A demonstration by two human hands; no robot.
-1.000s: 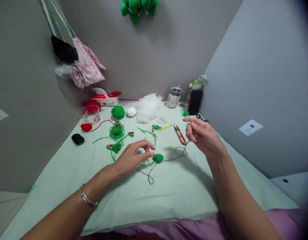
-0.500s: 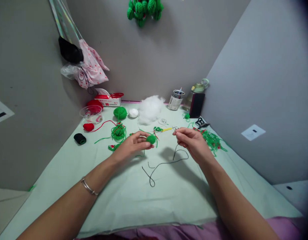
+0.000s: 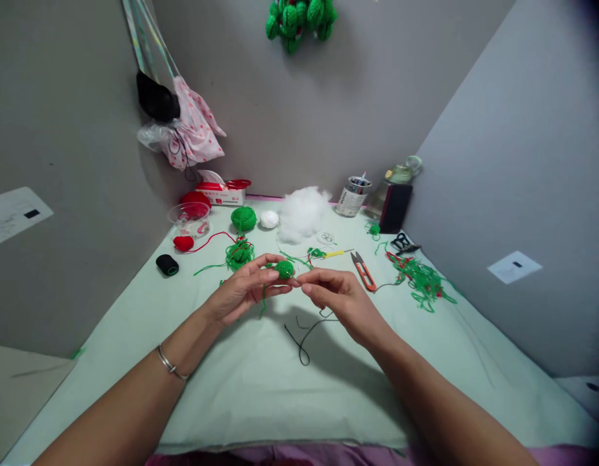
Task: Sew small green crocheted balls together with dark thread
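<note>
Though round, a nubbly ball [image 3: 285, 269] (green yarn)

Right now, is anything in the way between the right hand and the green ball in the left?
Nothing visible: the right hand is close beside the green ball, which the left hand holds.

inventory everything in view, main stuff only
crochet ball: 1, green, left hand
thread: uncounted, dark, table
thread snips: 1, orange, right
crochet hook: 1, yellow, centre
stuffing: 1, white, back
yarn ball: 1, green, back
yarn scraps: many, green/red, right
tissue box: 1, red/white, back
spool: 1, black, left
bottle: 1, green, back
phone: 1, dark, right
bag: 1, pink, wall
plush bunch: 1, green, wall
left hand: 1, bare, gripping crochet ball
right hand: 1, bare, beside left
</note>
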